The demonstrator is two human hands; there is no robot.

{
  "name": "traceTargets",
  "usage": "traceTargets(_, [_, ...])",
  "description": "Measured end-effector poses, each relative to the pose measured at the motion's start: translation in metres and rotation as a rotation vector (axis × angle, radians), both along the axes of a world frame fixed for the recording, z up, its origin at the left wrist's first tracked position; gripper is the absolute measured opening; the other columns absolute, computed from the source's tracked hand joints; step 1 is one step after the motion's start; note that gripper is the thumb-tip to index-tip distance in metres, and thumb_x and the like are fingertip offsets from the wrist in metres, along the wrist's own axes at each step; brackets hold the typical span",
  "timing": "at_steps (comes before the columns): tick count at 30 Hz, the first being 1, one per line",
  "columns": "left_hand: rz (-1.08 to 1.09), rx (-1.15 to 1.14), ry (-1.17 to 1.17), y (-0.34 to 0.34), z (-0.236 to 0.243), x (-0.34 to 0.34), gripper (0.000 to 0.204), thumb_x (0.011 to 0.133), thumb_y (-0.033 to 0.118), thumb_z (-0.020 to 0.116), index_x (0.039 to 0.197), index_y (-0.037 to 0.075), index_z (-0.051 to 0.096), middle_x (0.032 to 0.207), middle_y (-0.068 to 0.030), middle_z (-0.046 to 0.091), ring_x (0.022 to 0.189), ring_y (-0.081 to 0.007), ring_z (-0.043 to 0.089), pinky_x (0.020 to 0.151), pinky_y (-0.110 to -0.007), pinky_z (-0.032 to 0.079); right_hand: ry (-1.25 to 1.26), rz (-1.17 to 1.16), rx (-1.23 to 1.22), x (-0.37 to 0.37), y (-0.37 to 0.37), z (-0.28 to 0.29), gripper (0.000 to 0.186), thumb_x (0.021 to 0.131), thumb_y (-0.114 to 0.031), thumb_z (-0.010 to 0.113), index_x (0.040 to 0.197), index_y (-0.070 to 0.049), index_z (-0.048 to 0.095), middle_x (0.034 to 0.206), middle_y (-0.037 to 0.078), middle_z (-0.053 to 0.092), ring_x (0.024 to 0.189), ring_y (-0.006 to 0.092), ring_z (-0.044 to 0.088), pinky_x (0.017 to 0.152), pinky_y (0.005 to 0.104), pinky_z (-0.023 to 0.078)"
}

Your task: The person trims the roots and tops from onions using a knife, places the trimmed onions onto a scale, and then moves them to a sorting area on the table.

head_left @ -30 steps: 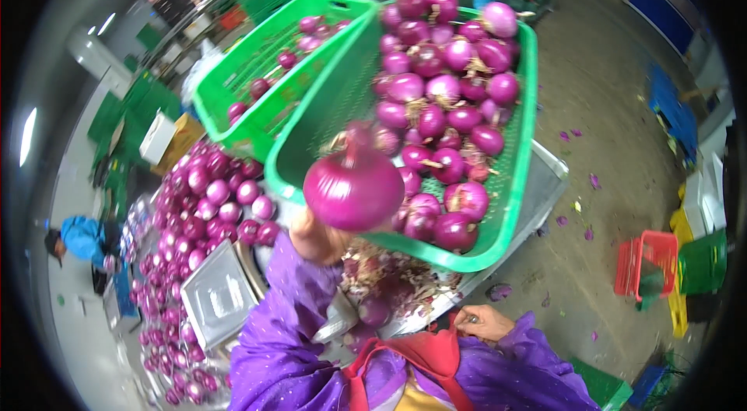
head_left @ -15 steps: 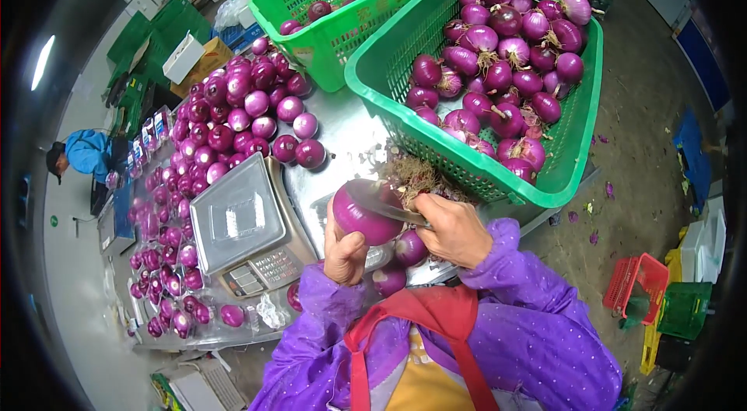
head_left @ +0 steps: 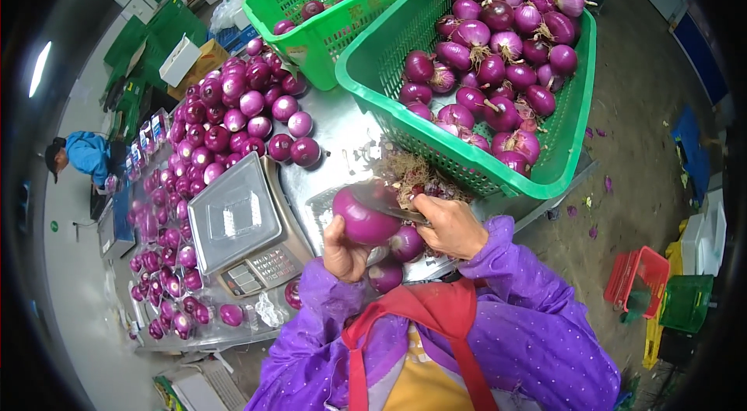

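A large red onion (head_left: 362, 218) is gripped in my left hand (head_left: 344, 254), with the thumb and fingers round its left and lower side. My right hand (head_left: 454, 227) is closed on the handle of a knife (head_left: 389, 202), whose blade lies against the upper right of that onion. Behind the blade, a heap of dry root trimmings and skins (head_left: 420, 178) covers part of the metal table (head_left: 342, 125). Two more onions (head_left: 406, 243) sit just below the held one, between my hands.
A green crate (head_left: 467, 158) full of onions stands at the far right, with a second green crate (head_left: 311, 61) behind it. To the left are a scale (head_left: 237, 213), a pile of peeled onions (head_left: 233, 111) and packed onions. A person in blue (head_left: 87, 154) is at the far left.
The held onion has turned slightly in my left hand, and the knife blade has shifted a little on it. The whole view has moved slightly.
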State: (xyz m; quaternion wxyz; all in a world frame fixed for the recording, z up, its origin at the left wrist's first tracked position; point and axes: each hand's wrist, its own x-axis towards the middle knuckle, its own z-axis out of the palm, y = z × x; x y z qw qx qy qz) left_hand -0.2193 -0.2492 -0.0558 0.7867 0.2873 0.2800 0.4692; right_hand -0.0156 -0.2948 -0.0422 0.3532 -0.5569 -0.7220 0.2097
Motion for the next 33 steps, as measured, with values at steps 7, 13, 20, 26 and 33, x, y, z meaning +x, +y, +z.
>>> traceTargets(7, [-0.477, -0.459, -0.285, 0.004, 0.012, 0.005, 0.085, 0.080, 0.074, 0.031, 0.133, 0.008, 0.036, 0.113, -0.0235, 0.056, 0.087, -0.0386, 0.063, 0.059, -0.039, 0.055, -0.095, 0.088, 0.034, 0.009, 0.006, 0.016, 0.025, 0.070, -0.007, 0.059, 0.093, -0.004, 0.050, 0.077, 0.015, 0.059, 0.070, 0.0355, 0.060, 0.058, 0.0442, 0.048])
traceTargets(13, [-0.473, -0.652, -0.291, 0.011, -0.007, -0.008, 0.091, 0.077, 0.078, 0.032, 0.134, 0.008, 0.035, 0.117, -0.0280, 0.052, 0.094, -0.0456, 0.059, 0.064, -0.048, 0.058, 0.032, 0.005, -0.154, 0.032, -0.021, -0.043, 0.019, 0.072, -0.005, 0.059, 0.089, -0.004, 0.051, 0.077, 0.019, 0.059, 0.071, 0.0387, 0.059, 0.059, 0.0441, 0.046])
traceTargets(20, [-0.497, -0.533, -0.086, 0.009, -0.006, -0.015, 0.092, 0.080, 0.077, 0.023, 0.128, 0.000, 0.040, 0.108, -0.0241, 0.059, 0.083, -0.0348, 0.066, 0.062, -0.041, 0.059, 0.389, 0.043, -0.160, 0.001, -0.012, 0.000, 0.049, 0.074, -0.018, 0.072, 0.114, 0.001, 0.052, 0.101, 0.018, 0.060, 0.094, 0.0267, 0.061, 0.080, 0.0340, 0.047])
traceTargets(26, [-0.576, -0.152, 0.469, -0.001, 0.025, -0.026, 0.070, 0.090, 0.059, 0.031, 0.133, 0.003, 0.033, 0.112, -0.0198, 0.056, 0.091, -0.0298, 0.063, 0.071, -0.037, 0.055, 0.930, 0.030, -0.579, -0.003, -0.008, 0.011, 0.060, 0.081, -0.029, 0.069, 0.129, -0.003, 0.045, 0.109, 0.015, 0.059, 0.076, 0.0156, 0.064, 0.063, 0.0261, 0.052])
traceTargets(33, [-0.231, 0.247, 0.212, -0.012, -0.024, -0.027, 0.095, 0.064, 0.020, 0.073, 0.140, 0.004, 0.019, 0.129, -0.0150, 0.041, 0.120, -0.0245, 0.043, 0.096, -0.034, 0.040, 2.009, 0.271, -1.042, -0.034, -0.016, -0.057, 0.027, 0.092, -0.033, 0.052, 0.111, -0.014, 0.049, 0.076, 0.005, 0.059, 0.042, 0.0154, 0.049, 0.036, 0.0292, 0.038])
